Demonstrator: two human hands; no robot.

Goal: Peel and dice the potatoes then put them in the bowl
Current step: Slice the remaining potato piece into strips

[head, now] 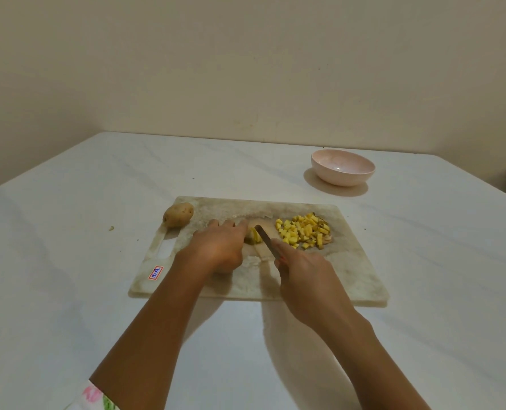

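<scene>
**Dicing a chunk (253,235) on the board (349,261)**

Head view, clock taken from the board's middle.

Steadying the yellow chunk at the centre with the left hand (216,250): fingers nearly straight, laid flat, pointing toward 12 o'clock, pressed to the chunk's left side. Cannot tell whether the thumb touches it.

Gripping the knife (265,236) in the right hand (308,279): fingers wrapped round the handle, forefinger stretched along the spine, blade aimed toward 11 o'clock and set against the chunk's right side.

Heaped at 2 o'clock on the board, just beside the blade: yellow dice (303,230), with a few darker bits along the near edge.

Lying at 10 o'clock on the board's corner, unpeeled and apart from the left hand: a whole potato (178,214).

Standing off the board toward 1 o'clock on the white table (68,232): a pink bowl (343,167), with nothing visible inside.

Stuck at 8 o'clock on the board: a small red-edged label (155,273).

Showing at the bottom edge, on the left arm: a flowered sleeve (98,398).
</scene>
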